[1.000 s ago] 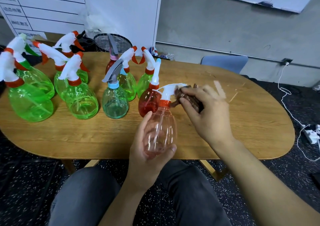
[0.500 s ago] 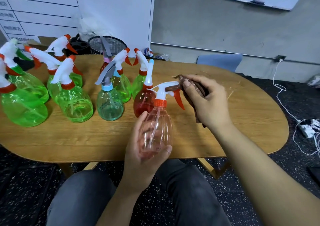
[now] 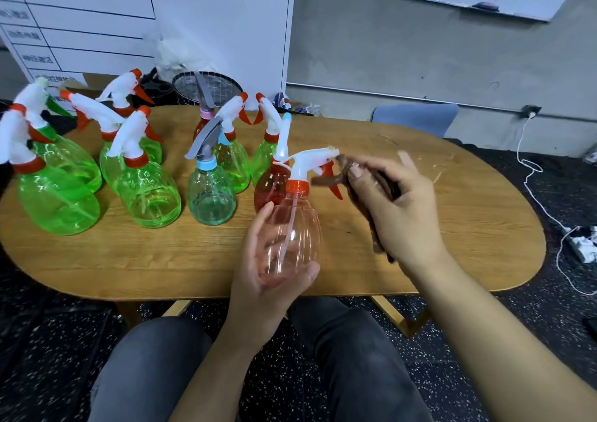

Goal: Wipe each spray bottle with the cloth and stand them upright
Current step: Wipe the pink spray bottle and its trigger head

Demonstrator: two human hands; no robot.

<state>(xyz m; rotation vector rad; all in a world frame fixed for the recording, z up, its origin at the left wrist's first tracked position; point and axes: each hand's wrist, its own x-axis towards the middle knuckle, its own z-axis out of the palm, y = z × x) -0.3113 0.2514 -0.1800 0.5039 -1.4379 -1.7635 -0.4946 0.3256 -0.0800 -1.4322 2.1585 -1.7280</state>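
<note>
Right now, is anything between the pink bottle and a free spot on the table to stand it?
Nothing visible. The left hand holds the pink bottle over bare table, in front of the standing bottles.

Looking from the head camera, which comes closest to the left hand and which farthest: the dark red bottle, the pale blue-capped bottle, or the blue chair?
1. Dark red bottle, just behind the left hand.
2. Blue-capped bottle, further out to the left.
3. Blue chair, across the table, far right.
</note>
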